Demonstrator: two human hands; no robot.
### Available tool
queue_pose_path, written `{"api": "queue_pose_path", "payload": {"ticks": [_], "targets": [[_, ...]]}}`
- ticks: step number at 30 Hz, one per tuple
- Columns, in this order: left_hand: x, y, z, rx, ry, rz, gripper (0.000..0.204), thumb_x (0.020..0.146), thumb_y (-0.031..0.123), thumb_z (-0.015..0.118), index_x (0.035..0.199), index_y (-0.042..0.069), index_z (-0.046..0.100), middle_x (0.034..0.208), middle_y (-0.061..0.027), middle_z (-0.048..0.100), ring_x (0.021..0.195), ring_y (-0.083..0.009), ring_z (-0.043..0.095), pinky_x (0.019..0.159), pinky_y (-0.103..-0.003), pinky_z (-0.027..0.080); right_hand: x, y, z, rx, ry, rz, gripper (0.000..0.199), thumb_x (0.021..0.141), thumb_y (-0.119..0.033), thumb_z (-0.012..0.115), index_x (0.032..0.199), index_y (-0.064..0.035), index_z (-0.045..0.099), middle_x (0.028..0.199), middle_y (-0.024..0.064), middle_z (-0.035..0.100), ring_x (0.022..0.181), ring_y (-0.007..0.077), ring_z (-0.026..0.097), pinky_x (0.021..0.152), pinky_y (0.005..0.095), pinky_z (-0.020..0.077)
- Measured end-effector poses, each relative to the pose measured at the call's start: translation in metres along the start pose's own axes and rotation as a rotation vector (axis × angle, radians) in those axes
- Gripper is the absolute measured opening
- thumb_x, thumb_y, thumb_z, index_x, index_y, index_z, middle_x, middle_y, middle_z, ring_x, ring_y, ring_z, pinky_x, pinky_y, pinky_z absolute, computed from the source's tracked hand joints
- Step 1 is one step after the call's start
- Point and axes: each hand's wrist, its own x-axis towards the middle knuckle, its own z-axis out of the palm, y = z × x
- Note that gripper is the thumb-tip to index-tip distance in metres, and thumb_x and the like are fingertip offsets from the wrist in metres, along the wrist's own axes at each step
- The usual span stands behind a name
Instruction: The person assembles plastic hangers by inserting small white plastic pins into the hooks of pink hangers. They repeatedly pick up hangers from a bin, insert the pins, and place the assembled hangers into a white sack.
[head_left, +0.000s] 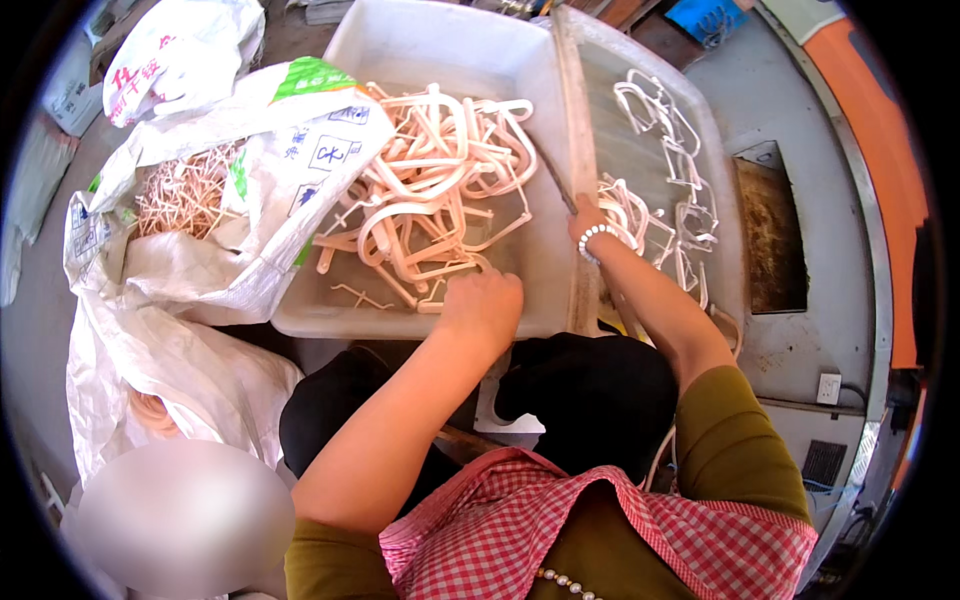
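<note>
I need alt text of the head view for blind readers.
A person's left hand touches curved pink plastic pieces in a white tub; the right hand grips a thin rod. At left, a white sack holds pink sticks.

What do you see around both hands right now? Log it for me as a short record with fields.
Left hand: at the near edge of the pile; grip hidden
Right hand: closed on a thin dark rod, beside the wooden plank
Pile: curved pale pink pieces in a white tub
Left side: open white sack holding thin pink sticks
Beyond plank: more pale pieces
</note>
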Motion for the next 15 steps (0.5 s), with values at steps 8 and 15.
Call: {"api": "queue_pose_path", "payload": {"ticks": [8, 15], "targets": [[-0.034, -0.033, 0.012, -0.025, -0.053, -0.047, 0.019, 0.081, 0.018, 0.063, 0.093, 0.004, 0.058, 0.091, -0.0132, 0.062, 0.084, -0.0312, 0.064, 0.072, -0.041, 0.051, -0.022, -0.178, -0.034, 0.058, -0.096, -0.788, 0.054, 0.076, -0.026, 0.07, 0.123, -0.0079, 0.05, 0.119, 0.0163, 0.054, 0.111, 0.0371, 0.05, 0.096, 0.0458, 0.0391], [-0.043, -0.048, 0.016, -0.059, -0.059, -0.093, 0.021, 0.081, 0.021, 0.064, 0.093, 0.004, 0.059, 0.091, -0.0142, 0.062, 0.088, -0.0308, 0.064, 0.074, -0.042, 0.051, -0.029, -0.266, 0.026, -0.103, -0.068, -0.749, 0.063, 0.075, -0.021, 0.069, 0.129, -0.0038, 0.044, 0.128, 0.0171, 0.05, 0.12, 0.0343, 0.044, 0.103, 0.0446, 0.0328]]}}
